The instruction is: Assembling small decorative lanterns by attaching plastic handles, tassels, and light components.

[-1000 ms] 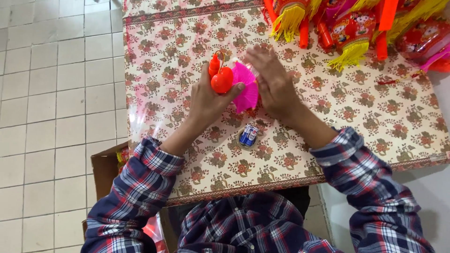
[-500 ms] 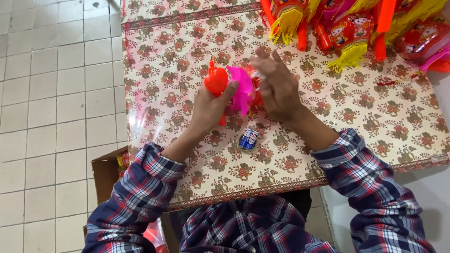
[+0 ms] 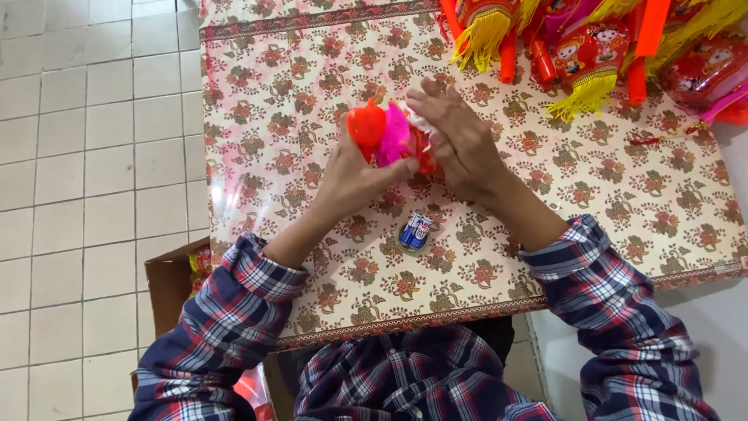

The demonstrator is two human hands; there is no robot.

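Toy [image 3: 389,134] now higher over floral tablecloth [image 3: 312,257].

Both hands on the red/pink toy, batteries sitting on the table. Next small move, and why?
Probably the right hand lets go and reaches down for the batteries. The left hand already grips the red and pink toy above the flowered tablecloth, so it can hold alone, and the batteries lie untouched, just below both hands. What the right fingers are doing on the toy is hidden.

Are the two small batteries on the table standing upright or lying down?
Lying down. The batteries rest on their sides, side by side on the flowered tablecloth, just below the left hand and right hand.
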